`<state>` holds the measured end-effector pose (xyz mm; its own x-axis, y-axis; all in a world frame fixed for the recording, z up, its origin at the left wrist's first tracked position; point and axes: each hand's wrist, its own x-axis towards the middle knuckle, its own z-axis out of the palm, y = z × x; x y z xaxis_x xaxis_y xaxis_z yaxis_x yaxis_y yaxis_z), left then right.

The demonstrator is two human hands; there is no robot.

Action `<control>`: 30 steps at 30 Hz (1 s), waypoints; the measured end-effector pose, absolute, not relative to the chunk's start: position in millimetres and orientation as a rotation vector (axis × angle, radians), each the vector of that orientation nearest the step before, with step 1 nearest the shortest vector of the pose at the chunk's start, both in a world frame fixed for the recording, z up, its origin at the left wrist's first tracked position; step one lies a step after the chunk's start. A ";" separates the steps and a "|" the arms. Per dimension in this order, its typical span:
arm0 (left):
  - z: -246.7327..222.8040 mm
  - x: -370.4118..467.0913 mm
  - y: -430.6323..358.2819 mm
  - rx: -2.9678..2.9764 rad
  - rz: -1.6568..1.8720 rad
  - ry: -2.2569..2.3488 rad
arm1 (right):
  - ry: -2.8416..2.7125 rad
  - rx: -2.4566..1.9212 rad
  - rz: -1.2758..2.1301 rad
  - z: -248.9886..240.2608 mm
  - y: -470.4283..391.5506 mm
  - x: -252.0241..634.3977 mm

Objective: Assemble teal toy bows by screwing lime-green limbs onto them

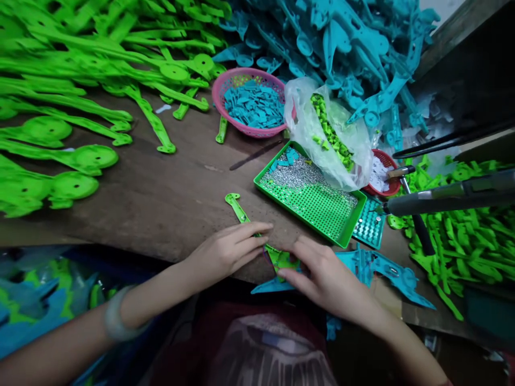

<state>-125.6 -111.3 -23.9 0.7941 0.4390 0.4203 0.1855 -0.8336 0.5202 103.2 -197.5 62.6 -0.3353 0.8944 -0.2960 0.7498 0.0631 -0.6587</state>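
A long green plastic part (237,208) lies at the table's near edge, its hooked end pointing up and left. My left hand (231,247) bends over the middle of this part with the fingers pressed together on it. Around its wider lower end, my right hand (317,268) closes with thumb and fingers. A thin dark wire shows between the hands, beside the green part. Under and beside my right hand sits a blue plastic part (390,271), its pointed ends sticking out on both sides. The fingertips of both hands partly cover the green part.
Green parts (76,112) pile at left, blue parts (341,43) at the back. A pink basket (219,104) of blue pieces, a green tray (300,217) of small screws, a plastic bag (300,102) and a red basket (390,190) stand beyond. A screwdriver (442,201) hangs at right.
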 end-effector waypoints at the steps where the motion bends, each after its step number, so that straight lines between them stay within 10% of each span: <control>1: -24.2 -125.4 -109.4 2.517 0.735 0.465 | -2.179 -1.698 1.110 61.5 -198.0 99.9; 30: -12.8 -114.2 -56.4 2.302 0.333 0.147 | -2.337 -1.866 0.371 35.5 -189.7 67.8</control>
